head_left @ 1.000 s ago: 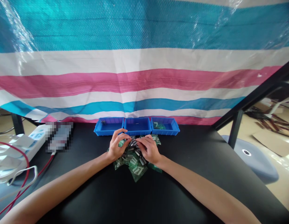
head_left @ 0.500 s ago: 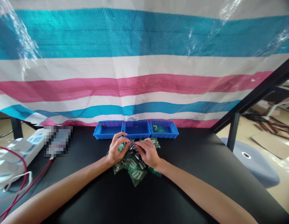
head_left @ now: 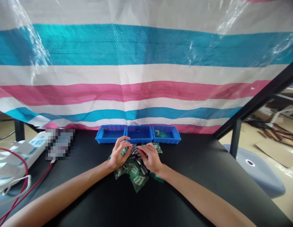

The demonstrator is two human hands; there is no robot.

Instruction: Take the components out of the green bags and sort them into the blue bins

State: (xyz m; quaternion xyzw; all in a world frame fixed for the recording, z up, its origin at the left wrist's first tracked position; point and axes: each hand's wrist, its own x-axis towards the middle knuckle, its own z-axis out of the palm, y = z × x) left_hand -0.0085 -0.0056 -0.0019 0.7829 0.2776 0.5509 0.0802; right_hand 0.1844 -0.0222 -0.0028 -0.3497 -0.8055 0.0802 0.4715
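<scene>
A heap of green-and-silver electronic parts [head_left: 138, 176] lies under the half-curled left hand [head_left: 119, 154] and right hand [head_left: 150, 159], each grip's hold unclear.

A makeshift workshop: a black bench [head_left: 196, 164] stands against a striped tarp [head_left: 137, 91], with blue trays [head_left: 139, 141] along its back edge, a power strip [head_left: 30, 151] at its left end, and cardboard [head_left: 276, 153] on the floor beyond its right side.

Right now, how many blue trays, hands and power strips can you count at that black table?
Blue plastic trays: 3
Hands: 2 (left hand, right hand)
Power strip: 1
Total: 6
</scene>
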